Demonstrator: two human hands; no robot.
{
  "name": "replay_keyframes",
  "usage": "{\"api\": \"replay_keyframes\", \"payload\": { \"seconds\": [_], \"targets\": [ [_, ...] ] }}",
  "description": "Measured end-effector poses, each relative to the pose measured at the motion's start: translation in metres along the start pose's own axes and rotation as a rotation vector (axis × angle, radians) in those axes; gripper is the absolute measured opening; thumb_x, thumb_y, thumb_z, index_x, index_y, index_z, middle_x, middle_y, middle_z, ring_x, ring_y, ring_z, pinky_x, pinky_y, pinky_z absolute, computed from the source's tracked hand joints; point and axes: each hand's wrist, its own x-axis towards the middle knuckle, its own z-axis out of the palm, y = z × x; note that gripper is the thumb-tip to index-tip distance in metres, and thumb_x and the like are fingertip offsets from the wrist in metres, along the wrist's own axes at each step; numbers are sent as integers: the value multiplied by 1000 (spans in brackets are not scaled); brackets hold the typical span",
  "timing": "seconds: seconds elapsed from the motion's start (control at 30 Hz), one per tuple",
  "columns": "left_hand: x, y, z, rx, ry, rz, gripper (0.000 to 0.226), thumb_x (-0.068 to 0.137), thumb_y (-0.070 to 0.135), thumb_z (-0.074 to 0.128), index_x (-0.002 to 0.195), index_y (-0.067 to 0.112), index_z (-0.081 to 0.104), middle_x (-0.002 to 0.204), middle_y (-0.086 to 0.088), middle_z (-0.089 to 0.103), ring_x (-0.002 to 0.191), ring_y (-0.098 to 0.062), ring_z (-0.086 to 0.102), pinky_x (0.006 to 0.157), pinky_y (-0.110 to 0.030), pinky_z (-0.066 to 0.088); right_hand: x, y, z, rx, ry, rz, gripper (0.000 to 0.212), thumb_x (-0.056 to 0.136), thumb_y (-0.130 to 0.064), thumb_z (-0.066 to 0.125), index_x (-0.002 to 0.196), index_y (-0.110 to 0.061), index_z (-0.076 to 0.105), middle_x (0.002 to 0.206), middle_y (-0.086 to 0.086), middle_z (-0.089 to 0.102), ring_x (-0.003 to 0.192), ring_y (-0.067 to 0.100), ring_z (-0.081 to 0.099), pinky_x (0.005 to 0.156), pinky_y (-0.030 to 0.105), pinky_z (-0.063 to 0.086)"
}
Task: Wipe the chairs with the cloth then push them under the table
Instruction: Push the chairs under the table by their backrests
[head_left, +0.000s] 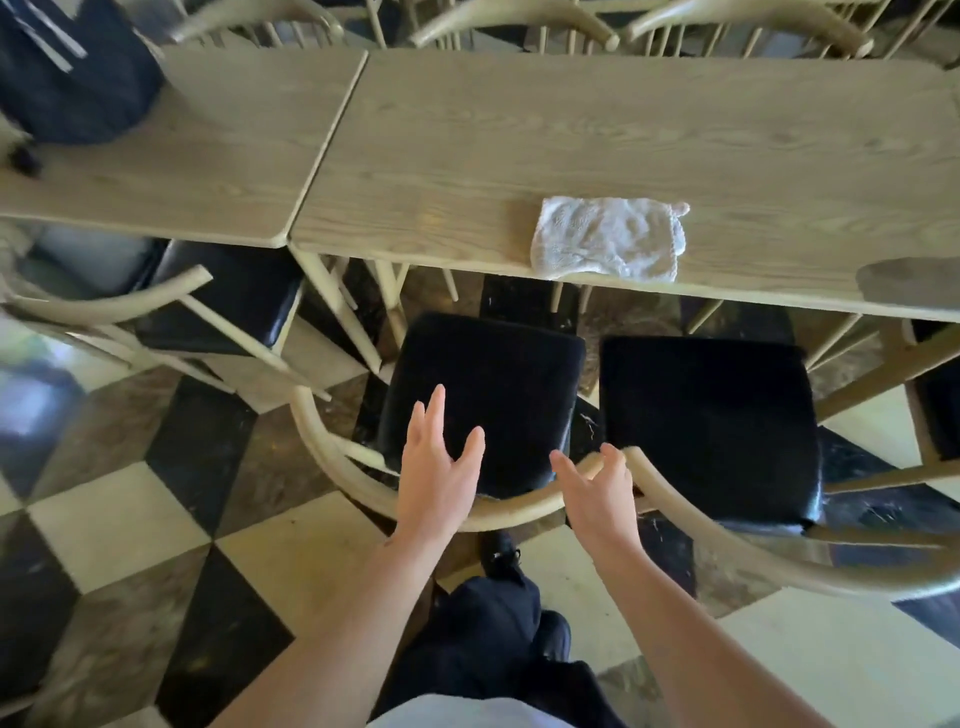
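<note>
- The long wooden bench (623, 130) ran across in front of me, butted against a second one on my left, its near edge just ahead of the chairs I was working on.
- Two black-cushioned chairs stood side by side, both pulled out from under the bench. The left chair (483, 395) was directly before me and the right chair (711, 426) was just beside it, their curved backrests meeting close to my right hand.
- A third chair (218, 296) sat further to my left, already tucked partly beneath the neighbouring bench.
- A dark bag (72, 78) rested on the far left bench, well clear of my work.
- The white cloth (610, 239) lay flat at the near edge of the bench, above the gap between the two seats. I judged that I had parked it there to free both hands for pushing.
- My left hand (439, 467) hovered over the left chair's backrest, fingers spread wide and holding nothing.
- My right hand (597, 486) was at the same rail, fingers loosely curled and parted, gripping nothing firmly that I could tell.
- Both were placed, I reckoned, to take the backrest and shove that chair in.
</note>
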Motion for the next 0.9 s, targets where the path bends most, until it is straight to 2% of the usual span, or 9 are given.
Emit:
{"api": "replay_keyframes", "payload": {
  "seconds": [0.1,0.2,0.3,0.4,0.5,0.6,0.67,0.73,0.9],
  "targets": [
    [-19,-31,-17,143,15,-51,73,100,52,51,161,43,11,172,-1,9,157,-24,17,123,-46,30,-18,13,5,-38,-5,77,88,94,-54,62,161,-21,16,165,3,20,138,31,43,98,44,44],
    [-24,-62,-34,324,-14,-23,77,99,56,51,160,44,7,172,-4,6,156,-31,17,120,-53,34,-30,20,11,-82,-13,83,93,92,-52,65,162,-22,11,167,3,17,140,30,41,100,44,45],
    [-9,-89,-54,458,-15,41,79,97,60,51,160,42,7,171,-9,7,155,-35,19,120,-53,32,-30,21,24,-178,5,43,93,92,-52,64,162,-25,8,167,-2,15,132,28,48,84,37,47],
    [10,-114,-70,556,-49,64,81,96,64,49,160,42,6,171,-10,6,156,-36,14,121,-53,28,-23,26,38,-231,34,53,96,91,-50,65,162,-26,4,167,-2,15,129,29,51,79,37,48],
    [35,-144,-86,491,-72,2,85,94,65,52,160,44,3,172,-8,3,156,-40,7,122,-54,26,-16,28,58,-156,78,113,102,89,-49,68,162,-32,-2,167,0,17,137,32,45,85,39,45],
    [62,-160,-99,331,-35,-112,92,93,59,61,161,43,2,172,-9,2,156,-39,7,121,-53,28,-7,24,71,-54,136,168,98,89,-42,71,160,-32,4,161,8,27,134,35,44,97,47,46],
    [75,-159,-104,217,0,-153,96,92,51,67,162,43,2,172,-10,-4,156,-38,10,118,-52,35,4,19,73,7,194,200,93,89,-37,71,158,-29,9,152,13,40,122,34,51,95,50,48],
    [84,-156,-107,148,3,-150,97,92,46,70,162,42,2,172,-8,-8,155,-39,16,113,-49,41,12,13,74,51,236,198,92,90,-34,71,158,-29,10,146,12,47,109,29,53,87,45,47],
    [86,-159,-110,133,-46,-167,99,93,45,70,161,44,-2,171,-5,-11,153,-37,26,96,-36,49,6,25,87,70,288,274,96,90,-34,70,158,-35,4,143,13,49,111,35,58,90,47,48]
  ]
}}
